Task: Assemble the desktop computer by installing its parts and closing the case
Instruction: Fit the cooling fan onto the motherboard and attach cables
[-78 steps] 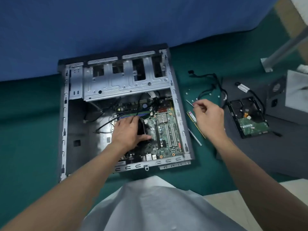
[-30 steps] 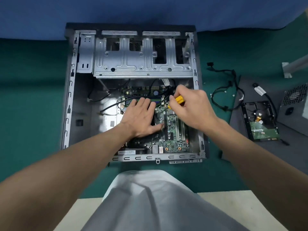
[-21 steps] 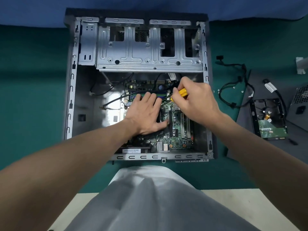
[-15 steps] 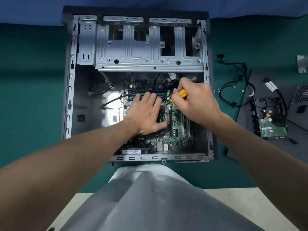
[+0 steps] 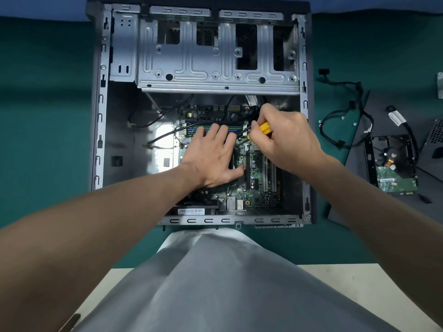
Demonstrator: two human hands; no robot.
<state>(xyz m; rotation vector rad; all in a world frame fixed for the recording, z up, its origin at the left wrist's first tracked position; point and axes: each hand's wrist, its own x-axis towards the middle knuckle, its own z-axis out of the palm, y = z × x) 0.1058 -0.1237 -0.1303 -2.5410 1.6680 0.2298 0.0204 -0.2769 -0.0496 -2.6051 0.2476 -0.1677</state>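
An open metal computer case lies on its side on the green mat, with a green motherboard inside. My left hand lies flat, fingers straight, on a black part over the board's middle, which it mostly hides. My right hand grips a yellow-handled screwdriver. Its tip points down-left at the board beside my left fingertips. Memory sticks sit just beyond my left fingers.
A silver drive cage fills the far half of the case. To the right on the mat lie loose black cables and a hard drive on a dark panel. The table's pale near edge is below.
My right hand came from the mat at the right into the case with the screwdriver. Over the last second both hands have stayed almost still; the view has shifted closer.
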